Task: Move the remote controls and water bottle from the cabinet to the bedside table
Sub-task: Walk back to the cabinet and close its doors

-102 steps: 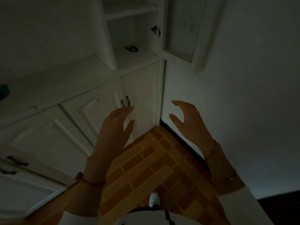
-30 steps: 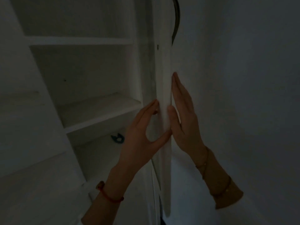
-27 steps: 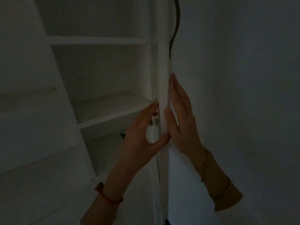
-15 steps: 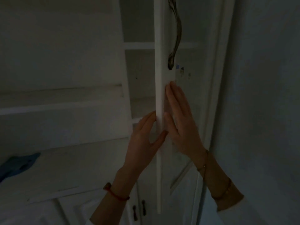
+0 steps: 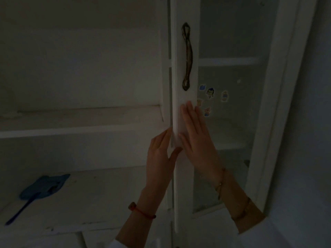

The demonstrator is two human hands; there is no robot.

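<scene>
In the dim head view, a white glass-fronted cabinet door (image 5: 184, 108) with a dark curved handle (image 5: 187, 56) stands almost flush with its frame. My left hand (image 5: 159, 158) holds the door's free edge, fingers behind it and thumb in front. My right hand (image 5: 198, 140) lies flat and open against the door's front, just below the handle. Through the glass I see bare white shelves (image 5: 229, 60). No remote control or water bottle is in view.
Small cartoon stickers (image 5: 210, 92) dot the glass. A blue flat tool with a thin handle (image 5: 43, 187) lies on the white counter at lower left. An open shelf (image 5: 80, 129) runs across the left. A plain wall (image 5: 304, 158) closes the right side.
The door has swung from wide open, edge-on to me, round to nearly closed. Both hands stayed on its edge. The view turned left, bringing the counter and blue tool into sight.
</scene>
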